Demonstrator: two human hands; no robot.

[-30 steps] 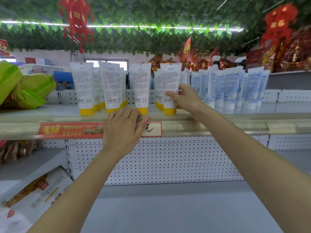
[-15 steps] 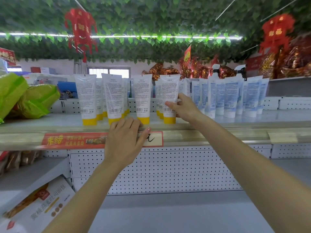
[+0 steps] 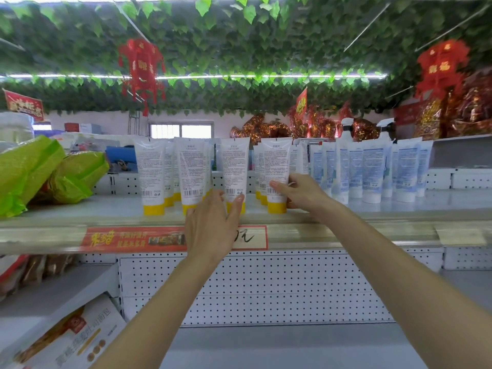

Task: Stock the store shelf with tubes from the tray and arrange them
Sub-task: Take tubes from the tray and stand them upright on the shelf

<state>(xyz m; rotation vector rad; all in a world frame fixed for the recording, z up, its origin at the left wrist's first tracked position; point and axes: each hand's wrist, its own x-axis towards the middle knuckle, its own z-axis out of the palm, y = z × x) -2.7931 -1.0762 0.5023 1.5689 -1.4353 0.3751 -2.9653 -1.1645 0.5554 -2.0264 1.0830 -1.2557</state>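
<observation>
Several white tubes with yellow caps stand cap-down in rows on the upper shelf (image 3: 80, 211). My right hand (image 3: 300, 191) grips the lower part of the rightmost front yellow-capped tube (image 3: 275, 171). My left hand (image 3: 213, 225) reaches up over the shelf edge, fingers spread, its fingertips at the base of the third front tube (image 3: 235, 166); whether it grips is unclear. Two more front tubes (image 3: 150, 174) stand to the left. White tubes with blue print (image 3: 370, 171) stand to the right. No tray is in view.
Green bags (image 3: 40, 171) lie at the shelf's left end. A red price label (image 3: 127, 239) runs along the shelf edge. Spray bottles (image 3: 346, 129) and red-gold foil packs (image 3: 468, 107) stand behind and to the right. A boxed product (image 3: 66, 336) lies on the lower left shelf.
My left hand rose from the shelf edge label to the base of the third front tube. My right hand stays on the rightmost tube. The camera tilted upward.
</observation>
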